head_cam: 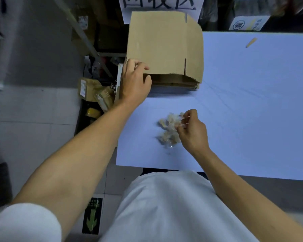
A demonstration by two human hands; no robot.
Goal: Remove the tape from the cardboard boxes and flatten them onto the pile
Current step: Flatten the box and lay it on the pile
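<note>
A pale blue counter (252,110) is seen from above, stretching to the right. At its far left corner a flattened box (163,44) lies on top of a pile (175,83) of cardboard. The left hand (134,81) is placed at the box's near left corner, fingers curled over its edge, thumb against the pile's side. Nearer, in the middle of the counter, a crumpled wad of clear tape (169,130) is pinched at its right side by the right hand (191,131). A small brown scrap (251,42) lies far right, well apart.
</note>
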